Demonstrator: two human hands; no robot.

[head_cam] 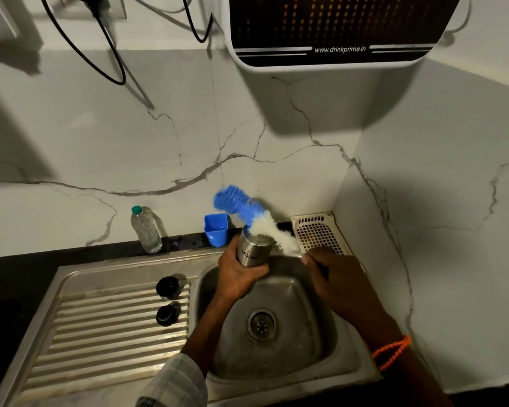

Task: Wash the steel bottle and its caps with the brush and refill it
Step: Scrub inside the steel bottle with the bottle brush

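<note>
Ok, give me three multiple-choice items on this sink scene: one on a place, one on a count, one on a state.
1. Where do the caps lie?
A. on the ribbed drainboard
B. in the basin
C. in the white basket

2. How many caps are there?
A. one
B. two
C. three

3. The steel bottle is:
A. capped, on the counter
B. lying in the basin
C. uncapped, held over the basin

Answers:
1 A: both caps sit on the drainboard.
2 B: two dark caps show.
3 C: the left hand grips the steel bottle while the right hand holds the brush at its open mouth.
</note>
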